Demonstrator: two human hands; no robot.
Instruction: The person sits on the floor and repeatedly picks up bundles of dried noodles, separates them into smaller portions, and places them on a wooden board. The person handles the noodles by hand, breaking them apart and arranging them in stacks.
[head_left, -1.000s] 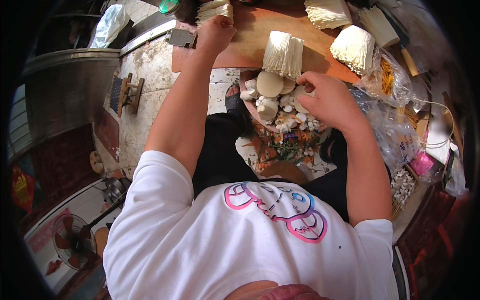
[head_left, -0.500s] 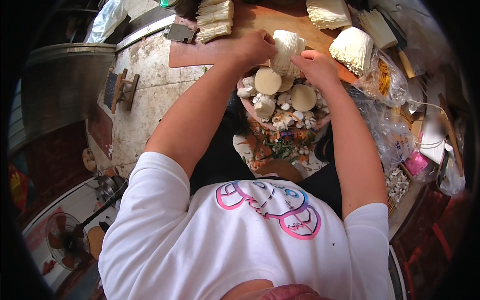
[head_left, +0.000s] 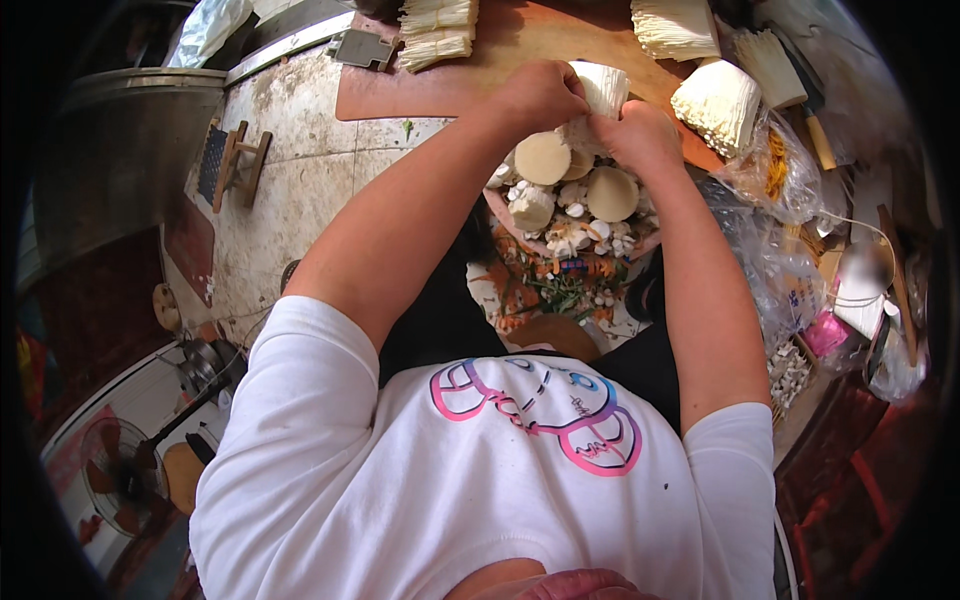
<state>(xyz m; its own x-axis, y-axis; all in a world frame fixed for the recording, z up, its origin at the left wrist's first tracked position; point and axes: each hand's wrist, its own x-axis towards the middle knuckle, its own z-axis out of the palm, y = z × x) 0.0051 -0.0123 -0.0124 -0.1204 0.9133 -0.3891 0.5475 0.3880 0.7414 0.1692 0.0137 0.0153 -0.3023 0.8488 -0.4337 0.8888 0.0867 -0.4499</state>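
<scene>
A bundle of enoki mushrooms (head_left: 603,86) is held between my two hands at the near edge of the cutting board (head_left: 530,35). My left hand (head_left: 548,96) is closed on its left side, and my right hand (head_left: 642,134) grips its lower right with the thumb inward. Right below the hands stands a pink-rimmed basin (head_left: 505,212) heaped with white scraps. Pale round discs that look like cut-off mushroom bases, such as one disc (head_left: 543,158), lie on top. The lower end of the held bundle is partly hidden by my fingers.
More enoki bundles lie at the board's left (head_left: 438,32) and right (head_left: 716,105). A knife with a yellow handle (head_left: 820,143) rests at far right, beside crumpled plastic bags (head_left: 775,185). A small stool (head_left: 240,168) stands left on the stained floor. Scraps (head_left: 560,285) lie between my legs.
Both hands have shifted slightly, and the bundle has moved up and right, with its lower end now more covered by my fingers. The whole view has tilted a little.
</scene>
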